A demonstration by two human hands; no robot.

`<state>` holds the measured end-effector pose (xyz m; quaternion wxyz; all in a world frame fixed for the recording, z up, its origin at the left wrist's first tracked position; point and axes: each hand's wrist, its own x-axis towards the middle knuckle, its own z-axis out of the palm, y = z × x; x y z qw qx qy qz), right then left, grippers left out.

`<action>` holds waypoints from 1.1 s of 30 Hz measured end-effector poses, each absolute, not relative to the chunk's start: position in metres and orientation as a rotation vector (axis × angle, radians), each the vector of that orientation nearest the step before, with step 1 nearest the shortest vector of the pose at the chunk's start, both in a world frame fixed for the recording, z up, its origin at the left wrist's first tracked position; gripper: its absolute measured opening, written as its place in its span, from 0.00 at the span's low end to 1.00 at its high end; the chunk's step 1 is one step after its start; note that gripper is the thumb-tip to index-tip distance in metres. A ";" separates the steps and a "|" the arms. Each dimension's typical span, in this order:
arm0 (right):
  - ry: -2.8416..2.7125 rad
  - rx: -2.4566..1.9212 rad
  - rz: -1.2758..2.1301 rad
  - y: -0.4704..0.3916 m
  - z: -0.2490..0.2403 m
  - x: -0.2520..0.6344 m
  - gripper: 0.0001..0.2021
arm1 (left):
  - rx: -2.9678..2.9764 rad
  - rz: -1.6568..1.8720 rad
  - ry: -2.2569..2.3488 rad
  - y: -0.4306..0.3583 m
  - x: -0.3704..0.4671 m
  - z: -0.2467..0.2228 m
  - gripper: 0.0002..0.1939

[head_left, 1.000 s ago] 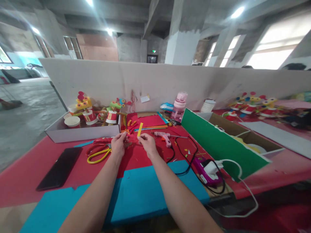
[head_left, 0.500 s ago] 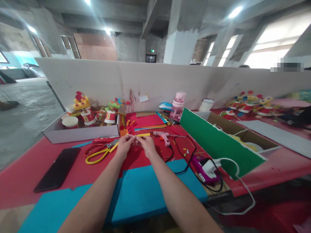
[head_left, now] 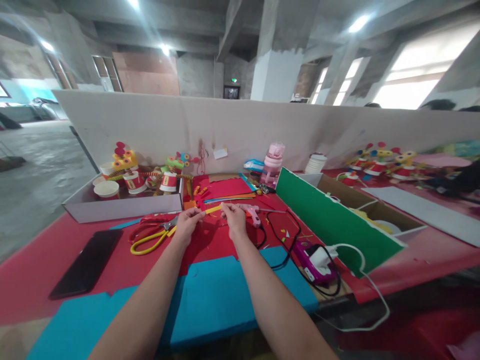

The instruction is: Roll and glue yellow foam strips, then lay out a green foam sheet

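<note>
A narrow yellow paper strip (head_left: 213, 210) stretches between my two hands above the red table. My left hand (head_left: 188, 223) pinches its left end, with fingers closed. At the other end, my right hand (head_left: 233, 219) has its fingers pressed together on the strip. Just left of my left hand lie yellow-handled scissors (head_left: 150, 243) and a red-handled tool (head_left: 144, 227). A pink glue gun (head_left: 252, 214) rests right beside my right hand, partly behind it. Behind my hands are thin coloured strips (head_left: 232, 196) and small folded yellow pieces (head_left: 201, 191).
A grey-white box (head_left: 123, 209) with paper-cup figures stands at back left. On the right are a green-sided box (head_left: 333, 220) and a purple power strip (head_left: 313, 265) with cables. A black phone (head_left: 84, 265) lies left; blue sheets (head_left: 217, 295) line the front edge.
My hands have moved apart. My right hand has shifted slightly right and up, so more of the yellow strip shows between them.
</note>
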<state>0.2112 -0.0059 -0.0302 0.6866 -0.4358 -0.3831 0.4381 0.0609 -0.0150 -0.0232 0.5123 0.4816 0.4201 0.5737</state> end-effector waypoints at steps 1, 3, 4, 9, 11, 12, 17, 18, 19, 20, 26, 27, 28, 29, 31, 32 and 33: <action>-0.847 -0.976 0.980 -0.006 -0.029 0.212 0.15 | 1.150 1.374 1.013 -0.015 0.061 -0.022 0.16; -0.833 -0.975 0.979 -0.007 -0.027 0.213 0.16 | 1.143 1.368 1.013 -0.015 0.061 -0.022 0.16; -0.832 -0.978 0.977 -0.007 -0.026 0.213 0.17 | 1.143 1.366 1.011 -0.015 0.060 -0.022 0.16; -0.868 -1.018 0.921 -0.007 -0.025 0.213 0.19 | 1.160 1.373 1.012 -0.013 0.059 -0.024 0.16; -0.827 -1.014 0.912 -0.005 -0.027 0.215 0.19 | 1.159 1.380 1.015 -0.012 0.059 -0.024 0.16; -0.786 -1.006 0.909 -0.003 -0.028 0.216 0.20 | 1.150 1.382 1.011 -0.012 0.058 -0.024 0.16; -0.675 -0.968 0.994 -0.001 -0.035 0.215 0.17 | 1.048 1.385 0.937 -0.013 0.058 -0.022 0.16; -0.698 -0.959 1.072 -0.002 -0.036 0.211 0.16 | 1.047 1.390 0.909 -0.013 0.059 -0.022 0.16; -0.725 -0.945 1.161 -0.004 -0.036 0.207 0.15 | 1.056 1.392 0.879 -0.013 0.059 -0.022 0.15; -0.748 -0.924 1.242 -0.005 -0.036 0.203 0.15 | 1.068 1.392 0.855 -0.013 0.060 -0.022 0.15; -0.767 -0.847 1.393 -0.015 -0.035 0.186 0.13 | 1.135 1.337 0.823 -0.014 0.062 -0.024 0.14; -0.755 -0.845 1.402 -0.016 -0.034 0.186 0.12 | 1.147 1.328 0.822 -0.014 0.063 -0.024 0.14; -0.744 -0.842 1.410 -0.017 -0.034 0.187 0.12 | 1.157 1.321 0.824 -0.014 0.063 -0.025 0.14; -0.736 -0.835 1.420 -0.017 -0.033 0.187 0.11 | 1.165 1.320 0.828 -0.014 0.064 -0.025 0.14; -0.728 -0.811 1.441 -0.018 -0.031 0.188 0.11 | 1.179 1.327 0.841 -0.015 0.065 -0.025 0.14; -0.730 -0.796 1.450 -0.018 -0.031 0.188 0.11 | 1.185 1.334 0.850 -0.015 0.065 -0.025 0.13; -0.733 -0.783 1.454 -0.018 -0.031 0.188 0.12 | 1.189 1.340 0.859 -0.015 0.065 -0.025 0.13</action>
